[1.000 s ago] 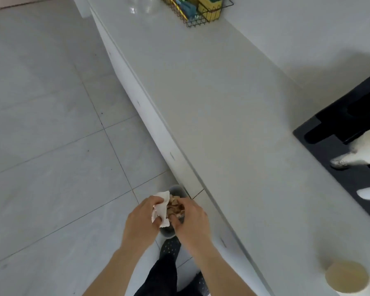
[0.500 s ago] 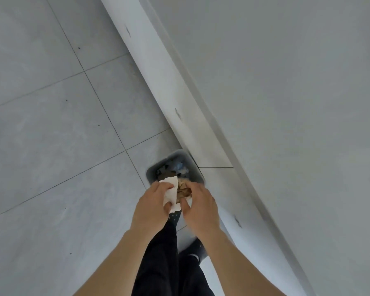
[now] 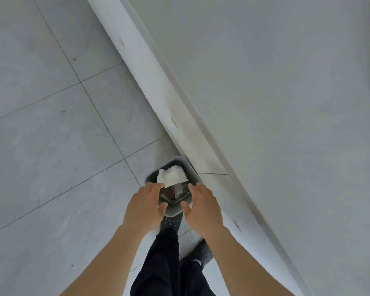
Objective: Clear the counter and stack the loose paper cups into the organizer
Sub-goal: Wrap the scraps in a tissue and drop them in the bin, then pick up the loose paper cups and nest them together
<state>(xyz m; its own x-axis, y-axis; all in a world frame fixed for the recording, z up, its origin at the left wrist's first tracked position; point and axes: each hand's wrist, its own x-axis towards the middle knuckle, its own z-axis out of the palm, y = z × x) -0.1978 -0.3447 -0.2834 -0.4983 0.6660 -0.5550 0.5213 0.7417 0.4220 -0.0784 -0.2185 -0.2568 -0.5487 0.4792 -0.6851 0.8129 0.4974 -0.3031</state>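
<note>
Below, two open hands, left hand (image 3: 144, 207), right hand (image 3: 203, 207), one bin (image 3: 175, 162), one tissue (image 3: 172, 175).

two hands in view, both spread with fingers apart, holding nothing: left hand (image 3: 144, 207), right hand (image 3: 203, 207). one grey bin (image 3: 175, 210) on the floor. one white crumpled tissue (image 3: 172, 175) at its far side; brownish scraps below it, count unclear. one counter (image 3: 275, 92) on the right. two dark perforated shoes: one near shoe (image 3: 202, 252), one far shoe (image 3: 171, 222).
</note>
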